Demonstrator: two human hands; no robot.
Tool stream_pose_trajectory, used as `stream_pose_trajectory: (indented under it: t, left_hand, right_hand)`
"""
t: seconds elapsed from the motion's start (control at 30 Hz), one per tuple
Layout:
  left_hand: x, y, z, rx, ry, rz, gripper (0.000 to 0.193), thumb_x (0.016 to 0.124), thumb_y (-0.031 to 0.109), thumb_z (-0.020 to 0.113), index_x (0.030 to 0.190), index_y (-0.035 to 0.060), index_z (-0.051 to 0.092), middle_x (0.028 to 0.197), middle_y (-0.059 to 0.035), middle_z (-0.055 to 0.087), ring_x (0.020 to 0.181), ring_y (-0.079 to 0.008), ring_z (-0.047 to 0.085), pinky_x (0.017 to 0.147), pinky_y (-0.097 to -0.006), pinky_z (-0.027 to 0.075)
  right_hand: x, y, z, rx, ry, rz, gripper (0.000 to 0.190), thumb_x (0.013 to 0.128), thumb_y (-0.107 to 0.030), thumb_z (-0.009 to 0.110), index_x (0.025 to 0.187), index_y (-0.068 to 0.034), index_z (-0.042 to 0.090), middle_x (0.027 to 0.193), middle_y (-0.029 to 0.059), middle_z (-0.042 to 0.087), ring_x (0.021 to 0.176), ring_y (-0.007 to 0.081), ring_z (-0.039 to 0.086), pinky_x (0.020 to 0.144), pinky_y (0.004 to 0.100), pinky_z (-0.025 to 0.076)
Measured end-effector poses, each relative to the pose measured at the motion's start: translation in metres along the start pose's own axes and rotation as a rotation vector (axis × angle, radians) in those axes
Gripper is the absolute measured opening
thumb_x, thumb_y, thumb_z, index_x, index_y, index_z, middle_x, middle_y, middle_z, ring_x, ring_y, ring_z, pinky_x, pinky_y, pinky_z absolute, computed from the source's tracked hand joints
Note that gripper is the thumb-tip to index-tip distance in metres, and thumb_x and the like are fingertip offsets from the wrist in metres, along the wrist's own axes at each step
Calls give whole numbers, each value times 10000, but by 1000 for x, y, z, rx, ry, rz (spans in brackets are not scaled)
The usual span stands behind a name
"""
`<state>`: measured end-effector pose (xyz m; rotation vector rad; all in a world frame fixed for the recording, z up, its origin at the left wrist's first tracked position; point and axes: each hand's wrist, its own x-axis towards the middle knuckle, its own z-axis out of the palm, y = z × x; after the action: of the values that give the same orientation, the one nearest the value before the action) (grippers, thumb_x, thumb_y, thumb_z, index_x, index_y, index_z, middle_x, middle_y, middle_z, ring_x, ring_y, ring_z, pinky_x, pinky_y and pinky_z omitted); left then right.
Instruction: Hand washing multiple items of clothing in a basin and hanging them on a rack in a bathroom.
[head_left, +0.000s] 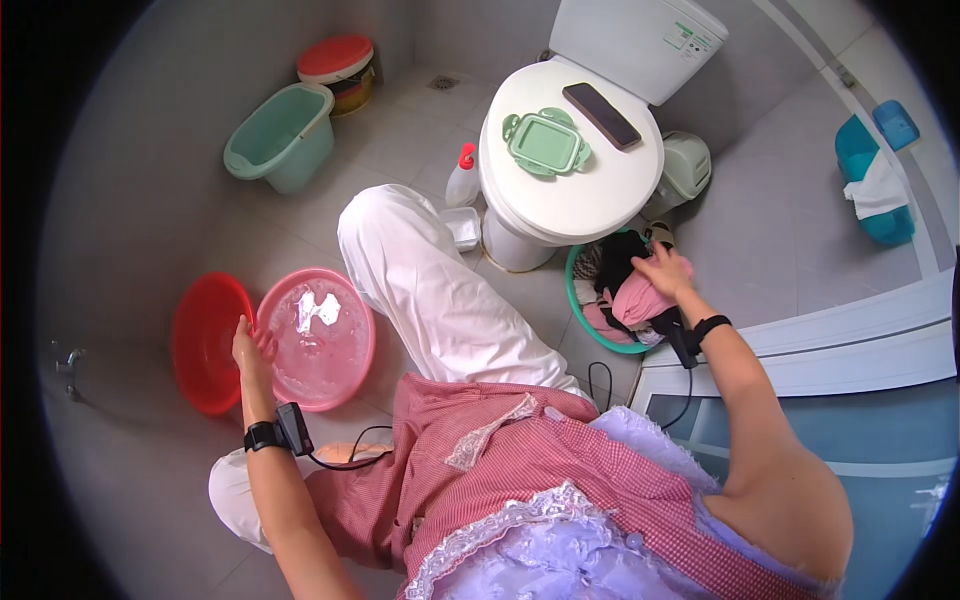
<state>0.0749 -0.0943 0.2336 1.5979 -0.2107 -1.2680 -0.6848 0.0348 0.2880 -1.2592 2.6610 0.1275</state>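
My left hand (253, 354) is at the right rim of a red plastic basin (206, 352), beside a pink basin (369, 337) of sudsy water. Its thumb overlaps the red basin and its blurred fingers lie over the pink one; whether it grips the rim cannot be told. On the right, my right hand (664, 271) rests with spread fingers on a pink cloth (637, 300). That cloth lies among black, white and patterned clothes in a green basin (573, 296). Both wrists wear black straps with small cabled devices.
Before me stands a toilet (577, 206), its lid bearing a phone (602, 115) and a green container lid (551, 142). A spray bottle (463, 184), white tray (463, 229), bin (681, 169), green tub (296, 142) and lidded bucket (337, 67) stand around. A tap (70, 364) projects from the left wall.
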Motion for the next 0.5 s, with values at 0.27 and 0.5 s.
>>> stream_pose_trajectory:
  t: [0.27, 0.5]
  left_hand:
    - [-12, -8, -14, 58, 191, -13, 532, 827, 500, 634, 1178, 106, 560, 987, -91, 585, 843, -228, 596, 639, -352, 470]
    - [-28, 7, -2, -27, 145, -4, 494, 877, 444, 598, 1221, 107, 485, 1030, -84, 525, 857, -249, 570, 755, -431, 475]
  right_hand:
    - [19, 12, 29, 284, -140, -236, 721, 834, -626, 497, 1259, -48, 560, 1316, 244, 510, 1264, 387, 432, 1063, 419, 331]
    - [20, -66, -87, 748, 645, -470, 466, 949, -290, 542, 1273, 35, 459, 1270, 198, 522, 1157, 293, 530, 1001, 384, 396]
